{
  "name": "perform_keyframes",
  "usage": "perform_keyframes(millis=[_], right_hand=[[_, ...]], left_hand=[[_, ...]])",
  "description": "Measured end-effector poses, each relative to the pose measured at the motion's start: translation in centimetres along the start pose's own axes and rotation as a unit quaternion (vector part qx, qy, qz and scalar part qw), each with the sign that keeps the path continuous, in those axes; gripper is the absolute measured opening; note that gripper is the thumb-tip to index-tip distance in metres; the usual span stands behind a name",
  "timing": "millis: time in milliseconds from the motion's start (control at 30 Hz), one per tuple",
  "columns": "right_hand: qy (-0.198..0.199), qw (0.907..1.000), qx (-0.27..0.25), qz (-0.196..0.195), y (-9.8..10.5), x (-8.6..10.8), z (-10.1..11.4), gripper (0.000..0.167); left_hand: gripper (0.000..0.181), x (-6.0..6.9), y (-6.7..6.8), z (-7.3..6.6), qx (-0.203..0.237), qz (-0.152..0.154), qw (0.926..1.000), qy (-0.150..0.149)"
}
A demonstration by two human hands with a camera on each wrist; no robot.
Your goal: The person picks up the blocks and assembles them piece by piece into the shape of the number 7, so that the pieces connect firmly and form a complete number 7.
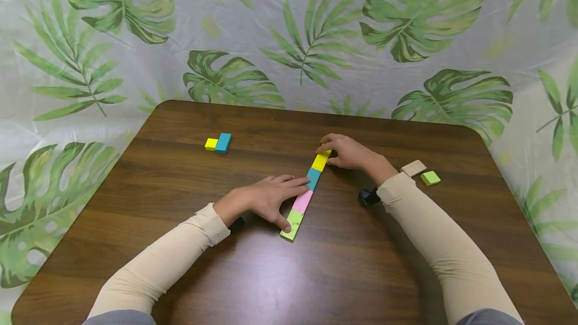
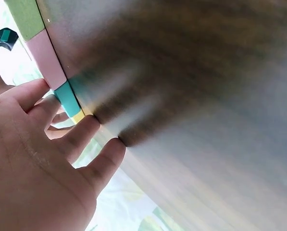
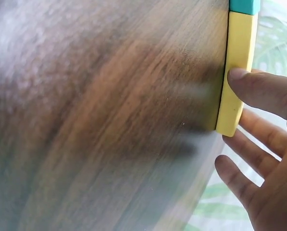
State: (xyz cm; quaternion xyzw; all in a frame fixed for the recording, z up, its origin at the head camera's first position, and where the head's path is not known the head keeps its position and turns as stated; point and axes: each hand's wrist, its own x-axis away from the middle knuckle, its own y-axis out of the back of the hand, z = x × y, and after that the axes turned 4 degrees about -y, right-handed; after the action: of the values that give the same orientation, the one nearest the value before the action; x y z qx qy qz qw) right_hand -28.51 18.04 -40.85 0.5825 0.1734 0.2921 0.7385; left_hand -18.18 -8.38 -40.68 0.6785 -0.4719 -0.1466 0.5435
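Observation:
A straight row of flat rectangular blocks lies on the table: light green (image 1: pixel 293 222), pink (image 1: pixel 302 201), blue (image 1: pixel 313 178) and yellow (image 1: pixel 321 161) at the far end. My left hand (image 1: pixel 271 197) is spread out beside the row. Its thumb rests on the green block, and its fingertips touch the row around the pink and blue blocks. At the far end, my right hand (image 1: pixel 349 153) pinches the yellow block (image 3: pixel 239 57) between thumb and fingers. The right wrist view shows the yellow block end to end with the blue one (image 3: pixel 245 6).
At the back left, a small yellow block (image 1: pixel 210 144) touches a blue block (image 1: pixel 223 143). To the right, beside my right forearm, lie a bare wood block (image 1: pixel 413 168) and a green block (image 1: pixel 431 178). A leaf-print curtain (image 1: pixel 307 39) hangs behind the wooden table (image 1: pixel 180 179).

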Motion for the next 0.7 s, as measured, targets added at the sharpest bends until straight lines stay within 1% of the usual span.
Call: perform_keyframes(millis=[200,400,467,600,700], right_hand=[[-0.003,1.0,-0.002,-0.001,-0.1,0.2,0.0,0.042],[-0.021,0.9997,-0.01,0.0,0.4,0.5,-0.3,0.051],[-0.026,0.9996,-0.01,-0.001,0.9,0.9,-0.7,0.053],[-0.031,0.9995,-0.006,-0.007,2.0,2.2,-1.8,0.052],[-0.049,0.9987,-0.004,-0.01,2.8,3.4,-2.8,0.051]], left_hand=[[0.099,0.0,0.0,-0.1,0.002,0.0,1.0,-0.004],[0.098,0.0,0.0,0.0,0.0,-0.002,1.0,-0.008],[0.099,0.0,0.0,0.0,-0.001,-0.002,1.0,-0.007],[0.1,-0.1,-0.1,0.1,-0.004,0.001,1.0,-0.003],[0.101,0.0,-0.1,0.1,-0.004,0.002,1.0,-0.001]])
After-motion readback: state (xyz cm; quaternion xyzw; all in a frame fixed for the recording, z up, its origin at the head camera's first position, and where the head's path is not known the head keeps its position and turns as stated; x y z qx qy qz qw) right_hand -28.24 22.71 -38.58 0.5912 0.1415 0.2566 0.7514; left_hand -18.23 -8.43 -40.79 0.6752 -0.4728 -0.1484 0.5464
